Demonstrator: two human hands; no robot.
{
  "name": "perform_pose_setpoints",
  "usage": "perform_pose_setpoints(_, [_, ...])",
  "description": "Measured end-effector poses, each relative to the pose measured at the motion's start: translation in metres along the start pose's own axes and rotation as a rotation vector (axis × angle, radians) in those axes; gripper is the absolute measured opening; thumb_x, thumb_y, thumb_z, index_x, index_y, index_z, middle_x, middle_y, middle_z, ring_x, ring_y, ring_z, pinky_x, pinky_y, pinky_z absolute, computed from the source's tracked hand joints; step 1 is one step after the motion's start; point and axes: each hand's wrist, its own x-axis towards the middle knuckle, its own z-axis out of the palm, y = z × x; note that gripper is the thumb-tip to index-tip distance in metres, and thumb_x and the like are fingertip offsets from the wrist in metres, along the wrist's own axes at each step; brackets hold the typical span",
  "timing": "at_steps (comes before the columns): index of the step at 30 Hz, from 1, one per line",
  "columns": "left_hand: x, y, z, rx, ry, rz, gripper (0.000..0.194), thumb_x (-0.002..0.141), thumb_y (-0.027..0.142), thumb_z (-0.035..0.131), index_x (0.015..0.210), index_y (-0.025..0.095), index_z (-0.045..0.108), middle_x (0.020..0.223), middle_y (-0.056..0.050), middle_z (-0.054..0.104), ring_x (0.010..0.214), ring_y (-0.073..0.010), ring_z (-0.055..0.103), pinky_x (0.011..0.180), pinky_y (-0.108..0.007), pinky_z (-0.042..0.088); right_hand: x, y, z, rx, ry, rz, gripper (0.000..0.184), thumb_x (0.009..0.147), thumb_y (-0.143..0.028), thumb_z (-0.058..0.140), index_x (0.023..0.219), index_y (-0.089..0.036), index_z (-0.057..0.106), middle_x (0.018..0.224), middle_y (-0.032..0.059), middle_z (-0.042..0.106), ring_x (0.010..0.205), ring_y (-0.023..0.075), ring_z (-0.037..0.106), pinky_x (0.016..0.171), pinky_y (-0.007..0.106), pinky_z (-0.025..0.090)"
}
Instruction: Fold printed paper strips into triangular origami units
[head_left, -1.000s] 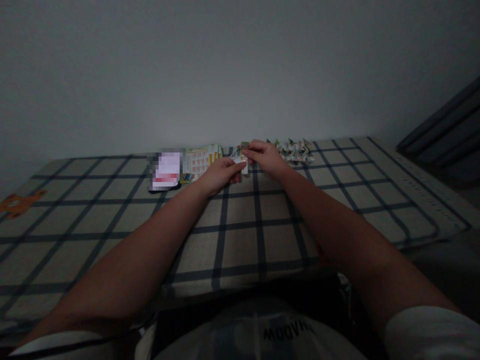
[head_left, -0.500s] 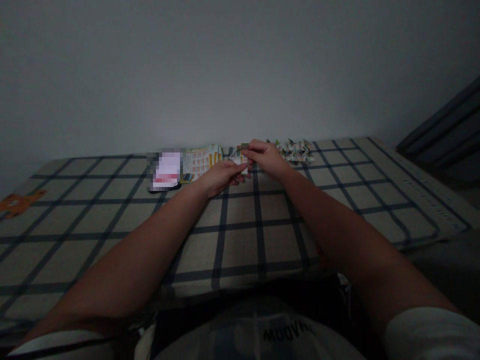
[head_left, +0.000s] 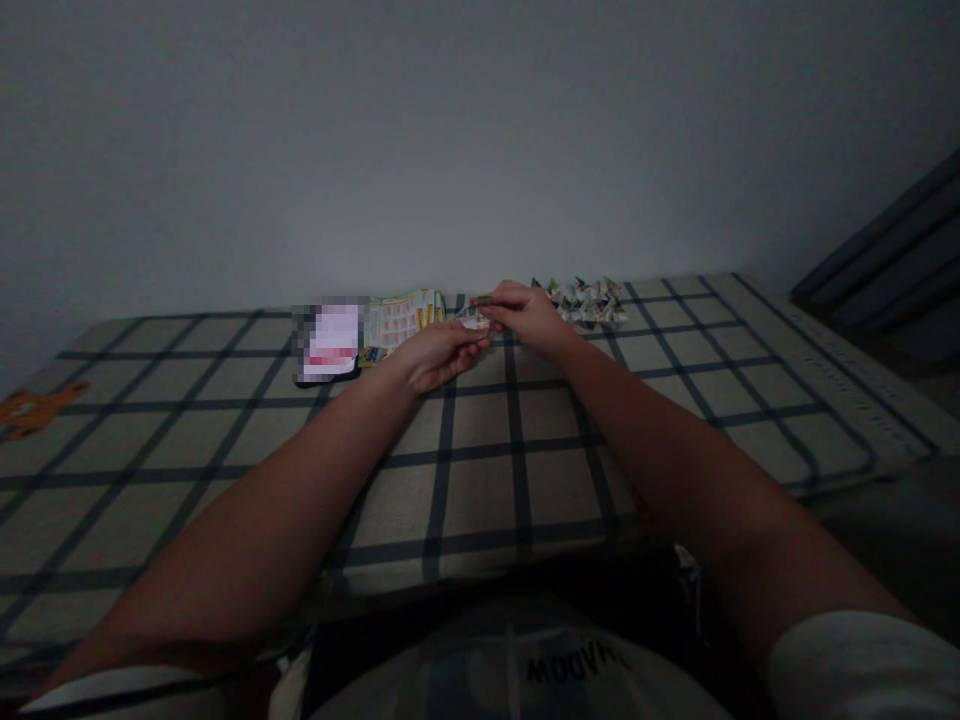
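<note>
Both hands meet over the far middle of a checked bedcover [head_left: 480,480]. My left hand [head_left: 439,352] and my right hand [head_left: 525,312] pinch a small folded piece of printed paper [head_left: 471,316] between their fingertips, just above the cloth. The paper looks small and flattened, with pale and coloured print. Each hand's fingers are closed on it.
A printed colourful sheet [head_left: 401,320] lies flat left of the hands, beside a blurred pink-white rectangle on something dark [head_left: 330,345]. A pile of several small folded paper pieces [head_left: 585,300] sits to the right. An orange figure [head_left: 34,408] marks the cover's left edge. A wall rises behind.
The paper piece has been pressed smaller and flatter between the fingers; its hanging white part no longer shows. Both hands stayed nearly in place.
</note>
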Motion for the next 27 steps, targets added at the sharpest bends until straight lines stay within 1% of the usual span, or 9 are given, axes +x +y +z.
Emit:
perform_pose_setpoints(2, [-0.0009, 0.0025, -0.0001, -0.100, 0.014, -0.068, 0.009, 0.093, 0.004, 0.067, 0.088, 0.011, 0.068, 0.062, -0.003, 0.067, 0.045, -0.0034, 0.056, 0.044, -0.007, 0.043, 0.0004, 0.0033, 0.0002, 0.002, -0.014, -0.016, 0.011, 0.091, -0.028, 0.074, 0.091, -0.018, 0.079, 0.082, -0.0003, 0.056, 0.070, 0.0110, 0.052, 0.070, 0.028, 0.047])
perform_pose_setpoints(3, [-0.0015, 0.0038, 0.0000, -0.150, 0.019, -0.098, 0.009, 0.093, 0.002, 0.065, 0.090, 0.011, 0.068, 0.062, -0.003, 0.067, 0.045, -0.0038, 0.057, 0.044, -0.007, 0.044, 0.0004, 0.0042, 0.0001, -0.004, -0.017, -0.026, 0.012, 0.092, -0.028, 0.074, 0.091, -0.018, 0.079, 0.082, -0.0002, 0.056, 0.071, 0.0111, 0.052, 0.071, 0.028, 0.047])
perform_pose_setpoints(6, [-0.0038, 0.0062, 0.0007, -0.212, 0.010, -0.166, 0.015, 0.096, 0.002, 0.055, 0.094, 0.010, 0.067, 0.062, -0.005, 0.068, 0.044, -0.0060, 0.059, 0.042, -0.008, 0.045, -0.0004, 0.0041, -0.0011, -0.034, -0.012, -0.046, 0.015, 0.092, -0.027, 0.074, 0.081, -0.017, 0.077, 0.079, 0.0001, 0.056, 0.074, 0.0122, 0.053, 0.074, 0.029, 0.047])
perform_pose_setpoints(10, [-0.0057, 0.0055, 0.0016, -0.226, -0.048, -0.227, 0.020, 0.103, 0.012, 0.049, 0.095, 0.009, 0.067, 0.068, -0.009, 0.071, 0.045, -0.0098, 0.063, 0.041, -0.013, 0.050, -0.0011, 0.0027, -0.0019, -0.032, 0.017, -0.044, 0.016, 0.091, -0.024, 0.073, 0.077, -0.018, 0.075, 0.077, 0.0002, 0.057, 0.073, 0.0124, 0.053, 0.074, 0.029, 0.047])
perform_pose_setpoints(12, [-0.0059, 0.0056, 0.0018, -0.257, -0.046, -0.245, 0.022, 0.105, 0.012, 0.048, 0.094, 0.008, 0.067, 0.063, -0.007, 0.068, 0.044, -0.0087, 0.062, 0.041, -0.011, 0.048, -0.0006, 0.0032, -0.0016, -0.034, 0.023, -0.038, 0.016, 0.090, -0.025, 0.074, 0.077, -0.018, 0.076, 0.077, 0.0002, 0.057, 0.074, 0.0127, 0.053, 0.075, 0.029, 0.047])
perform_pose_setpoints(16, [-0.0049, 0.0084, 0.0017, -0.320, -0.016, -0.284, 0.027, 0.104, 0.004, 0.042, 0.095, 0.008, 0.067, 0.053, 0.000, 0.058, 0.040, -0.0049, 0.056, 0.038, -0.007, 0.040, 0.0010, 0.0052, 0.0002, -0.042, 0.021, -0.031, 0.009, 0.088, -0.026, 0.077, 0.083, -0.018, 0.080, 0.076, -0.0005, 0.058, 0.077, 0.0130, 0.053, 0.076, 0.029, 0.047])
perform_pose_setpoints(21, [-0.0041, 0.0099, 0.0030, -0.325, 0.010, -0.276, 0.029, 0.100, -0.001, 0.040, 0.088, 0.010, 0.064, 0.048, 0.005, 0.049, 0.035, -0.0030, 0.047, 0.034, -0.006, 0.031, 0.0017, 0.0050, 0.0027, 0.016, 0.018, 0.014, 0.009, 0.087, -0.027, 0.078, 0.091, -0.019, 0.082, 0.080, -0.0002, 0.059, 0.079, 0.0133, 0.054, 0.078, 0.030, 0.047])
perform_pose_setpoints(24, [-0.0055, 0.0076, 0.0050, -0.293, 0.045, -0.221, 0.023, 0.099, 0.001, 0.047, 0.086, 0.011, 0.063, 0.050, 0.002, 0.054, 0.037, -0.0037, 0.050, 0.036, -0.006, 0.035, 0.0008, 0.0031, 0.0023, 0.040, 0.019, 0.028, 0.007, 0.087, -0.025, 0.077, 0.085, -0.018, 0.081, 0.080, 0.0000, 0.058, 0.078, 0.0128, 0.054, 0.077, 0.029, 0.047])
perform_pose_setpoints(27, [-0.0064, 0.0041, 0.0056, -0.274, 0.008, -0.165, 0.014, 0.100, 0.011, 0.056, 0.089, 0.012, 0.064, 0.053, 0.000, 0.059, 0.040, -0.0059, 0.054, 0.037, -0.008, 0.038, -0.0006, 0.0001, 0.0000, 0.041, 0.036, 0.018, 0.013, 0.088, -0.024, 0.075, 0.077, -0.017, 0.076, 0.078, 0.0001, 0.058, 0.076, 0.0123, 0.054, 0.075, 0.028, 0.048])
